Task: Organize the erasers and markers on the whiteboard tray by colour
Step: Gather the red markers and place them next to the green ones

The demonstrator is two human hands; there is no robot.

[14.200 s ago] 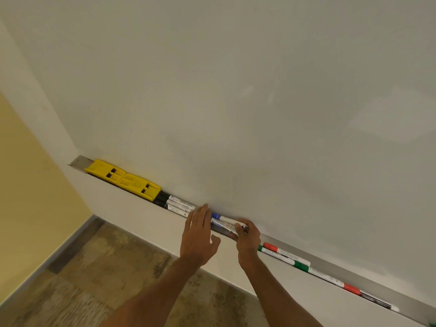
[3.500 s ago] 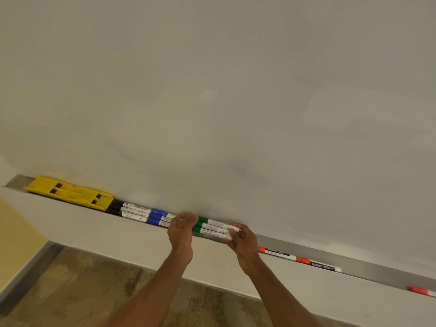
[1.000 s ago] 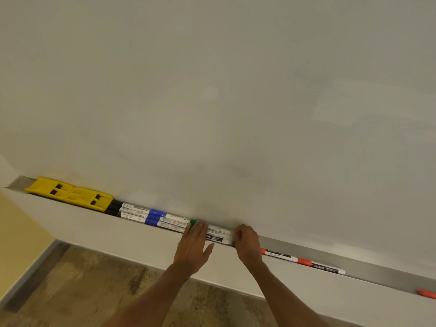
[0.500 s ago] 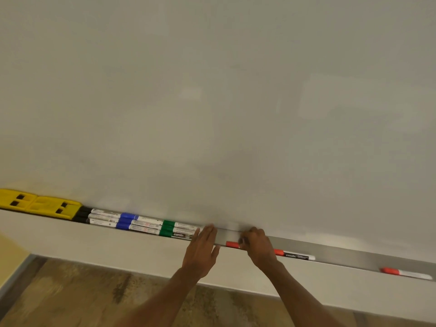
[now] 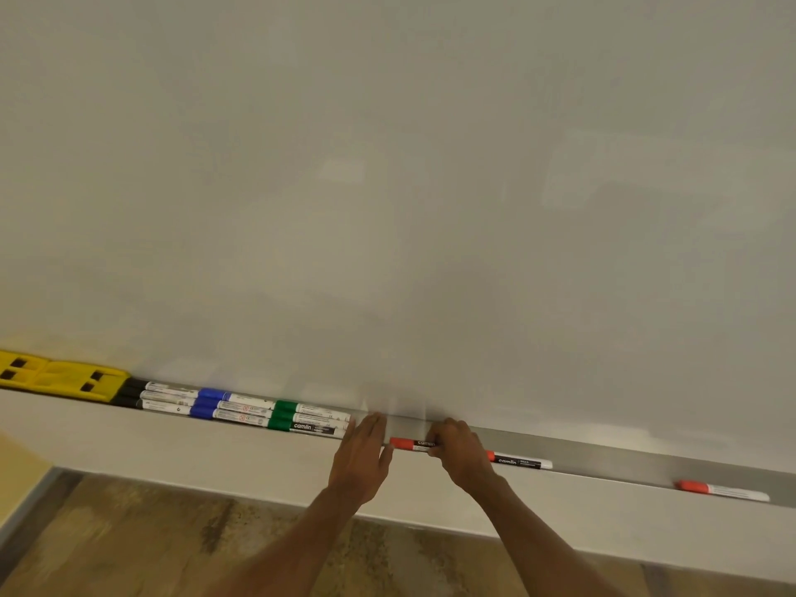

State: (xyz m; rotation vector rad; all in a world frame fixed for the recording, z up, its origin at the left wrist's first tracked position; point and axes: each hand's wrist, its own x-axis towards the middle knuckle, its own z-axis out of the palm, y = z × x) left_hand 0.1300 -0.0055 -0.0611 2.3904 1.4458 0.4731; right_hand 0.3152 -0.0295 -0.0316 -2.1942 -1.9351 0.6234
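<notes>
- One long whiteboard tray (image 5: 603,456) runs under the whiteboard (image 5: 430,187), and against a second ago the view has slid along it toward its unsorted end, with both hands now past the green markers
- Two yellow erasers (image 5: 60,377) lie end to end at the far left of the tray, unchanged
- Three colour groups sit packed after the erasers, each touching the next: black markers (image 5: 159,398), then blue markers (image 5: 224,407), then green markers (image 5: 306,420); the greens, which both hands were squaring up a second ago, now lie free, so I judge that group settled
- The left hand (image 5: 364,458) rests flat just beside the greens' right end, fingers straight and pressed together, holding nothing
- The right hand (image 5: 458,456) is curled over the tray, fingertips pinching a red marker (image 5: 411,444) whose cap points at the left hand
- A second red marker (image 5: 519,462) lies just right of that hand, and a third red marker (image 5: 723,491) well apart, further down the tray
- Red is the last colour to gather; likely the pinched one slides up to the greens
</notes>
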